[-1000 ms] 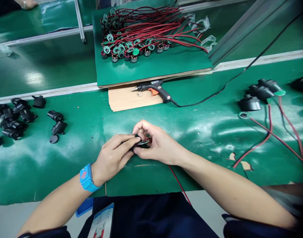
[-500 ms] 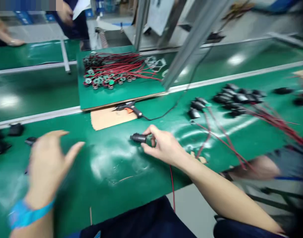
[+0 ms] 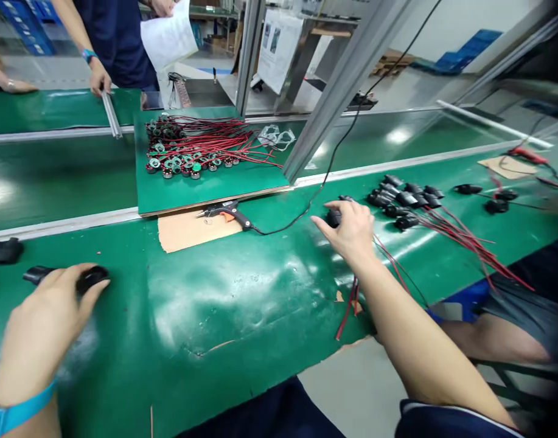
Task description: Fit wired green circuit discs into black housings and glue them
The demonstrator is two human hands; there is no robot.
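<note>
My left hand (image 3: 45,325), with a blue band at its wrist, has thumb and fingers curled round a black plastic housing (image 3: 92,278) on the left of the bench. Another black part (image 3: 36,274) lies just beyond its knuckles. My right hand (image 3: 355,231) is open, thumb and fingers apart, over a black cylindrical part (image 3: 333,218) among a few wired ones. The hand partly hides these parts, and red wires (image 3: 352,307) run out below its wrist.
A glue gun (image 3: 228,214) lies on cardboard (image 3: 173,234), its cable crossing the bench. Behind stands a green board (image 3: 215,190) with several red-wired round parts. Several black wired housings (image 3: 404,198) lie right. A metal post (image 3: 338,91) rises ahead. Other people are across the bench and at right.
My right hand has carried the black cylindrical part rightward to the wired ones and let go of it. My left hand, open before, has closed round a black housing. The view has shifted.
</note>
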